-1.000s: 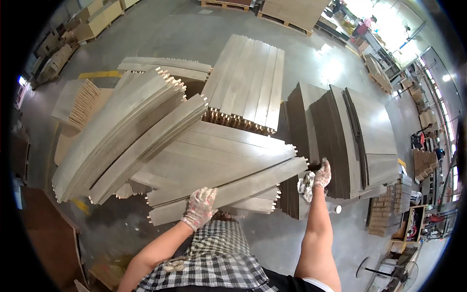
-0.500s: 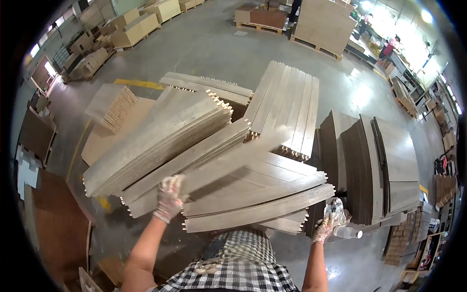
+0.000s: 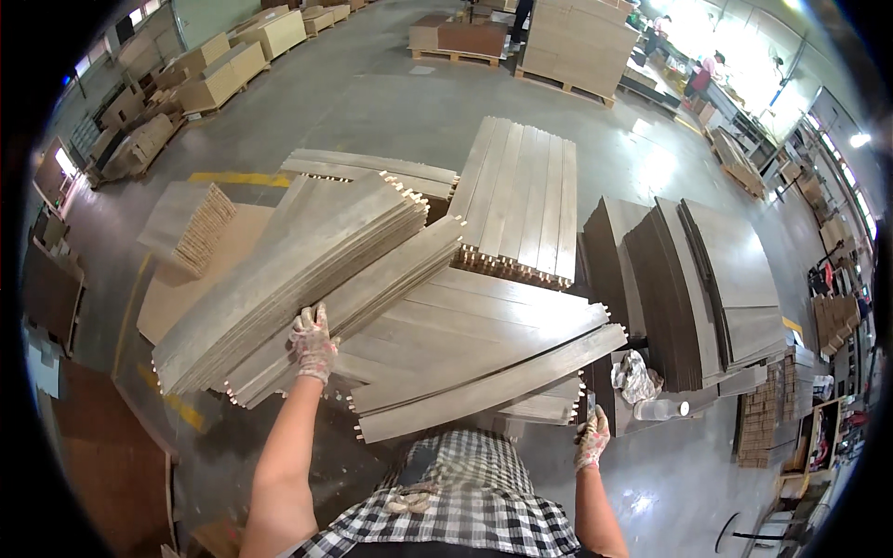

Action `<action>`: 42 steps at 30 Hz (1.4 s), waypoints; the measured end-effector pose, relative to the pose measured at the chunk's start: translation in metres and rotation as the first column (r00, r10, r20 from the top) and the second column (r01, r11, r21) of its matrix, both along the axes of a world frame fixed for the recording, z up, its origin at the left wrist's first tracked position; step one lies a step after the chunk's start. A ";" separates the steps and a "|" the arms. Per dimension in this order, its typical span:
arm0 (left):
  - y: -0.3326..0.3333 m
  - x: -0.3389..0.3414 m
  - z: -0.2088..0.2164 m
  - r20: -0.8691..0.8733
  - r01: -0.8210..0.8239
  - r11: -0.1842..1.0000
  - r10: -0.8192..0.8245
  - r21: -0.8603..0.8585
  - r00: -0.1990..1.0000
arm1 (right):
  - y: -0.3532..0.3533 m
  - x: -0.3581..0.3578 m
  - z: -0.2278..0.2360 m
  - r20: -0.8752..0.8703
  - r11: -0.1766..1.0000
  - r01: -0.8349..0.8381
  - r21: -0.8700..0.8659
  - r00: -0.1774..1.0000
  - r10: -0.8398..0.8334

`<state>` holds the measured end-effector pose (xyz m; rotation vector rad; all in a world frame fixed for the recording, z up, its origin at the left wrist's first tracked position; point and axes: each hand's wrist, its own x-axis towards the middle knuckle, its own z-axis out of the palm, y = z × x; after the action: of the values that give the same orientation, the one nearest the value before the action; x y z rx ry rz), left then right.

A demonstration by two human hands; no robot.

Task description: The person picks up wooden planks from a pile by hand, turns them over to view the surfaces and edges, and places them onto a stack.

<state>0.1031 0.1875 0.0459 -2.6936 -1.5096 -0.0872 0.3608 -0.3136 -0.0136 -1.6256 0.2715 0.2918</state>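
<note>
Planks look stiff, prob. light singly; we'd take long edges. Our L hand rests atop, unclenched; R hand: can't tell grip.

Upper centre: a large pale block of panels stands on a wooden pallet; a red-brown stack lies to its left. Upper left: beige boxes. Upper right: a person in a pink top. Left of centre: a yellow floor stripe. Lower left: a large brown panel.
</note>
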 end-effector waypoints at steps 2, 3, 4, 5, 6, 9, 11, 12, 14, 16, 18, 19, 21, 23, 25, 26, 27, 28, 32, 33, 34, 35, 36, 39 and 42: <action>0.001 -0.001 -0.001 -0.022 -0.011 1.000 0.011 0.017 1.000 | 0.005 -0.007 0.002 -0.028 1.000 -0.007 -0.029 1.000 0.006; 0.002 -0.002 -0.002 -0.044 -0.027 0.999 0.029 0.033 0.999 | 0.007 -0.010 0.006 -0.060 0.999 -0.019 -0.048 0.998 0.017; 0.006 -0.007 -0.005 -0.043 -0.026 0.999 0.028 0.044 0.999 | 0.009 -0.011 0.006 -0.059 0.999 -0.018 -0.036 0.998 0.016; 0.009 -0.014 -0.011 -0.050 -0.016 0.998 0.019 0.068 0.999 | 0.012 -0.012 0.006 -0.042 0.999 -0.042 -0.033 0.998 0.041; 0.010 -0.017 -0.010 -0.058 -0.003 0.996 0.008 0.088 0.998 | 0.014 -0.013 0.005 -0.026 0.997 -0.063 -0.034 0.998 0.062; 0.006 -0.011 -0.001 -0.013 -0.008 1.000 0.008 0.029 1.000 | 0.008 -0.012 -0.003 -0.015 0.999 -0.033 -0.019 0.999 0.033; 0.002 -0.003 0.006 -0.027 -0.041 0.998 0.042 0.048 0.999 | 0.000 -0.011 -0.011 -0.021 0.999 -0.040 -0.025 0.999 0.039; 0.002 -0.001 0.010 -0.032 -0.054 0.998 0.054 0.023 0.998 | -0.003 -0.010 -0.014 -0.017 0.999 -0.040 -0.011 0.999 0.040; 0.005 0.000 0.011 -0.048 -0.084 0.996 0.086 0.035 0.995 | -0.004 -0.010 -0.021 -0.013 0.998 -0.060 0.007 0.998 0.060; 0.009 -0.001 0.011 -0.058 -0.102 0.995 0.103 0.014 0.993 | -0.002 -0.011 -0.026 0.025 0.998 -0.066 0.010 0.998 0.066; 0.009 -0.006 0.016 -0.060 -0.113 0.993 0.111 -0.037 0.992 | 0.003 -0.015 -0.020 0.017 0.996 -0.090 0.017 0.996 0.090; 0.006 -0.010 0.013 -0.061 -0.133 0.990 0.130 -0.038 0.990 | 0.004 -0.018 -0.017 0.008 0.995 -0.097 0.024 0.995 0.096; -0.001 -0.018 0.000 0.117 -0.012 0.995 0.000 0.102 0.993 | 0.002 -0.018 -0.005 0.000 0.992 -0.128 -0.021 0.992 0.128; -0.019 -0.014 -0.016 0.223 0.093 0.982 -0.129 0.165 0.966 | -0.008 -0.015 -0.008 0.063 0.998 -0.048 0.046 0.997 0.045; -0.037 -0.019 -0.031 0.309 0.203 0.949 -0.273 0.242 0.911 | -0.015 -0.017 -0.004 0.018 0.997 -0.021 0.075 1.000 0.020; -0.051 -0.020 -0.042 0.330 0.336 0.941 -0.334 0.053 0.883 | -0.013 -0.018 0.000 -0.007 0.994 -0.028 0.106 1.000 0.029; -0.064 -0.020 -0.050 0.366 0.458 0.879 -0.385 -0.134 0.847 | -0.013 -0.019 0.004 -0.029 0.990 -0.033 0.136 0.999 0.037; -0.074 -0.018 -0.057 0.369 0.467 0.871 -0.389 -0.152 0.844 | -0.010 -0.018 0.002 -0.048 0.987 -0.066 0.150 0.996 0.074; -0.101 0.022 -0.067 0.224 0.529 0.772 -0.480 -0.352 0.848 | 0.008 -0.018 0.016 -0.053 0.980 -0.152 0.127 0.986 0.160; -0.109 0.041 -0.054 0.157 0.521 0.752 -0.504 -0.403 0.849 | 0.006 -0.017 0.016 -0.021 0.974 -0.177 0.141 0.983 0.181; -0.116 0.057 -0.041 0.120 0.536 0.704 -0.550 -0.465 0.827 | 0.003 -0.016 0.016 -0.011 0.975 -0.191 0.113 0.981 0.193; -0.117 0.064 -0.037 0.125 0.549 0.694 -0.563 -0.465 0.817 | 0.013 -0.022 0.023 -0.012 0.978 -0.183 0.099 0.983 0.185; -0.119 0.072 -0.037 0.056 0.592 0.675 -0.638 -0.441 0.768 | 0.012 -0.023 0.024 -0.024 0.976 -0.194 0.098 0.980 0.197; -0.117 0.091 -0.033 -0.014 0.660 0.622 -0.732 -0.420 0.681 | 0.009 -0.025 0.032 -0.092 0.984 -0.124 0.129 0.986 0.136; -0.119 0.104 -0.034 0.001 0.589 0.634 -0.680 -0.502 0.733 | -0.013 -0.021 0.019 -0.112 0.997 -0.002 0.077 0.994 0.011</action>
<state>0.2069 0.0684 0.0121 -3.3625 -0.4738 0.5785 0.3400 -0.3265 0.0059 -1.5369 0.3374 0.3951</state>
